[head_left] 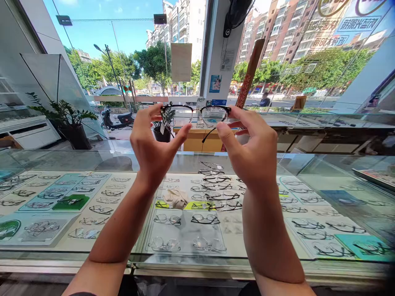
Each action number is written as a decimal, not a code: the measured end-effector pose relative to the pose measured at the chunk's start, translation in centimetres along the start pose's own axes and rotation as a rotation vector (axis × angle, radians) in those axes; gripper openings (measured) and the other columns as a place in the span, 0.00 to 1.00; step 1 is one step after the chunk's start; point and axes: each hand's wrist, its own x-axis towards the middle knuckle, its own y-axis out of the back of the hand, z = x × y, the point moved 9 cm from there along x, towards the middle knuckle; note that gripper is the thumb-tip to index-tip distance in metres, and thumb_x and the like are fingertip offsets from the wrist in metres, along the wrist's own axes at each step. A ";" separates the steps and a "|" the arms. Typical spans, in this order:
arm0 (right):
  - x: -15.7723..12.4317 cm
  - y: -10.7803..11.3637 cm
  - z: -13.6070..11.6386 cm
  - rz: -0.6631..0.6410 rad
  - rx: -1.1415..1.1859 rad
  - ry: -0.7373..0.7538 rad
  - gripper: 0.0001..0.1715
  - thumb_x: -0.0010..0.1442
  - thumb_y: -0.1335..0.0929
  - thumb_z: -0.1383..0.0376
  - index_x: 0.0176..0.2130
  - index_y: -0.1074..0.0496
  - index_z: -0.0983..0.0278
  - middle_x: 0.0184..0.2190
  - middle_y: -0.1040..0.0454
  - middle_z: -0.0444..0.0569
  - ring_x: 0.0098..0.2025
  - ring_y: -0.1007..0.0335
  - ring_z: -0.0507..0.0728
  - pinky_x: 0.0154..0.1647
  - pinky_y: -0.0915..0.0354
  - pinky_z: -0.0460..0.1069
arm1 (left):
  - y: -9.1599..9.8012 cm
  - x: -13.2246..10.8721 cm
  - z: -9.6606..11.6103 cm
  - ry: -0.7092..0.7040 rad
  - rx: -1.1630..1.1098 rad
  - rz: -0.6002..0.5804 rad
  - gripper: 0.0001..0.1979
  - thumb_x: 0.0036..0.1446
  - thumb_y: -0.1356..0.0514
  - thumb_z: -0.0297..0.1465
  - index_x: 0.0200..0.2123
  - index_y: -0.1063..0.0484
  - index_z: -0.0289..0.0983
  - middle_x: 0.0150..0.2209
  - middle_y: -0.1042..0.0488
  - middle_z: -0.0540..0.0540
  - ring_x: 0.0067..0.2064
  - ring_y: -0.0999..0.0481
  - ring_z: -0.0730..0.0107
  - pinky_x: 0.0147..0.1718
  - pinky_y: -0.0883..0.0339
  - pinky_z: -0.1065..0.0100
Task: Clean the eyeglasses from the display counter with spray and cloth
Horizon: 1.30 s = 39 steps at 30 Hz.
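Observation:
A pair of eyeglasses [196, 110] with dark upper rims and clear lenses is held up in front of me, above the glass display counter. My left hand [154, 142] grips its left end, with the fingers behind the frame and the thumb below the left lens. At the other end, my right hand [251, 144] pinches the corner by the hinge, its thumb under the right lens. One dark temple arm hangs down beside my right thumb. A small white tag shows near the left lens. On the counter top below lies a beige cloth [176, 198].
The glass counter [197, 260] spans the view, with many eyeglasses in rows inside and several on top at the middle. Potted plants [74, 133] stand beyond it at left. A wooden cabinet [197, 140] and another glass case are farther back, before large windows onto a street.

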 end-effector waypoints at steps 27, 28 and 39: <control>-0.6 1.5 0.7 0.356 0.304 -0.005 0.17 0.76 0.30 0.50 0.51 0.15 0.54 0.48 0.17 0.50 0.56 0.18 0.65 0.58 0.20 0.64 | -2.2 -0.3 -1.1 -0.142 -0.311 0.008 0.39 0.62 0.26 0.56 0.70 0.32 0.53 0.66 0.26 0.44 0.70 0.23 0.46 0.71 0.27 0.40; -0.6 1.4 0.9 0.347 0.293 -0.006 0.17 0.77 0.31 0.49 0.52 0.15 0.53 0.49 0.18 0.51 0.58 0.19 0.66 0.58 0.20 0.65 | -2.5 -0.3 -1.1 -0.148 -0.316 0.000 0.39 0.63 0.27 0.56 0.71 0.33 0.53 0.66 0.26 0.44 0.71 0.24 0.46 0.72 0.27 0.40; -0.3 1.2 0.3 0.371 0.352 0.010 0.11 0.75 0.30 0.57 0.47 0.16 0.56 0.46 0.16 0.48 0.52 0.16 0.61 0.55 0.19 0.60 | -2.6 -0.9 -1.5 -0.232 -0.278 0.032 0.42 0.66 0.29 0.55 0.76 0.41 0.56 0.70 0.30 0.43 0.77 0.31 0.42 0.74 0.32 0.36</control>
